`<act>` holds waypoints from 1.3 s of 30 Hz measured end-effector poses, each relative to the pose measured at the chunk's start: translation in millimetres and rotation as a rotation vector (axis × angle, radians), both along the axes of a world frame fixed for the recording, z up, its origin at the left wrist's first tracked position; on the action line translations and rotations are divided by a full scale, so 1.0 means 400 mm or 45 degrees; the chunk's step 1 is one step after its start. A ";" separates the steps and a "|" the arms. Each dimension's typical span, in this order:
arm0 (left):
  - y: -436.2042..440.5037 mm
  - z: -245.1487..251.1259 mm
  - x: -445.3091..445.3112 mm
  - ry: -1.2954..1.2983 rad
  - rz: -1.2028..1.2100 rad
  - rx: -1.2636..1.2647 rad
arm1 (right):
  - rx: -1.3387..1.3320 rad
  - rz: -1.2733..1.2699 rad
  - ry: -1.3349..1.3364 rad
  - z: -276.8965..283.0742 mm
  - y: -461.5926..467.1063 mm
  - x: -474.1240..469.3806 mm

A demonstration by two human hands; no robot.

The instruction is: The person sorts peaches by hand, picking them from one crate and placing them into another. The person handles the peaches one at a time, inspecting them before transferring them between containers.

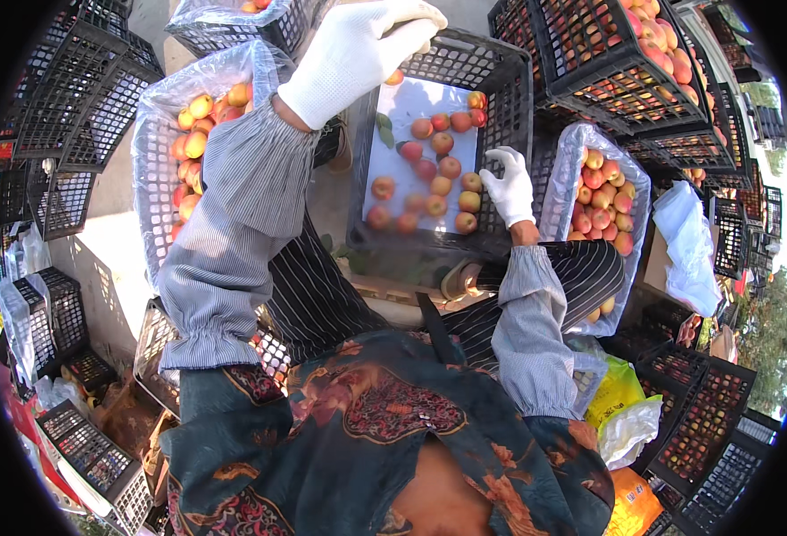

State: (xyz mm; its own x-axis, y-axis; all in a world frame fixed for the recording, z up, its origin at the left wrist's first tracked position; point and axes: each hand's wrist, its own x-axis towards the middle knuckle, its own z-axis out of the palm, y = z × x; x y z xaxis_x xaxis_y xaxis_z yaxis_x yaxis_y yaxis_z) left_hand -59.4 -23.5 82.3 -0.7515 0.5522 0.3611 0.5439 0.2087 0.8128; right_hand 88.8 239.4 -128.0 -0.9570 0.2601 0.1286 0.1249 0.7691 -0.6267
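Before me a black plastic crate (440, 242) has several red-yellow apples (442, 143) loose on a pale sheet (400, 100) on its bottom, with green leaves (385, 130) at the left. My left hand (367, 57), in a white knit glove, is over the crate's far left corner. Its fingers are bent close together, and whether they hold anything is hidden. Inside the crate's right side is my right hand (511, 186), also gloved, with thumb and fingers apart beside the apples and nothing in it.
A plastic-lined crate of apples (144, 134) stands at the left, another (635, 174) at the right. Stacked crates full of apples (628, 87) rise at the back right. Empty black crates (65, 87) are stacked at the far left. My legs flank the middle crate's near end.
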 end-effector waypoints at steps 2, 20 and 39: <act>0.008 -0.031 -0.033 -0.092 0.018 -0.051 | -0.007 0.079 -0.242 -0.095 -0.007 -0.053; -0.039 -0.036 -0.069 -0.023 0.273 -0.273 | 0.258 0.560 -0.917 -0.361 -0.121 -0.190; -0.035 -0.094 -0.082 0.086 0.269 -0.207 | 0.240 0.084 -0.764 -0.352 -0.170 -0.116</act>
